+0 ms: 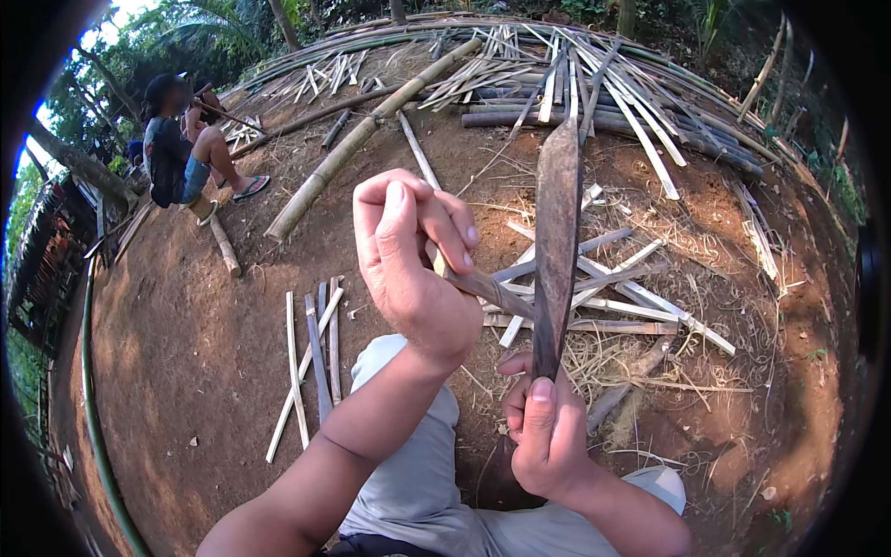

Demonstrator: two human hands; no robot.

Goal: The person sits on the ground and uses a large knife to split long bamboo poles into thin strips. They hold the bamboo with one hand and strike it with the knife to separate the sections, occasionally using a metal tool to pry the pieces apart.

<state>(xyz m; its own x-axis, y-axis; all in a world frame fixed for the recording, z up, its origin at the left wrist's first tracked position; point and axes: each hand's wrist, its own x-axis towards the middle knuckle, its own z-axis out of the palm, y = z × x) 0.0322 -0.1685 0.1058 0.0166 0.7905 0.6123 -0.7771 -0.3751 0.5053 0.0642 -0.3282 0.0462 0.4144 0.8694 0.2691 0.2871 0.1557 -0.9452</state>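
While the right hand (548, 427) clasps a machete (557, 223), the left hand (408, 269) clenches a bamboo strip (494, 291) slanting from its grip toward the machete.

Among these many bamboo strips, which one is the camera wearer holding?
The strip in the left hand, slanting down toward the knife in the right hand; the other strips nearby lie scattered on the ground.

Dirt ground (186, 362), bamboo strips (318, 357), curly shavings (594, 367), pole (327, 176)

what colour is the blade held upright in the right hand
The blade in the right hand is dark brownish grey, seen best in the head view.
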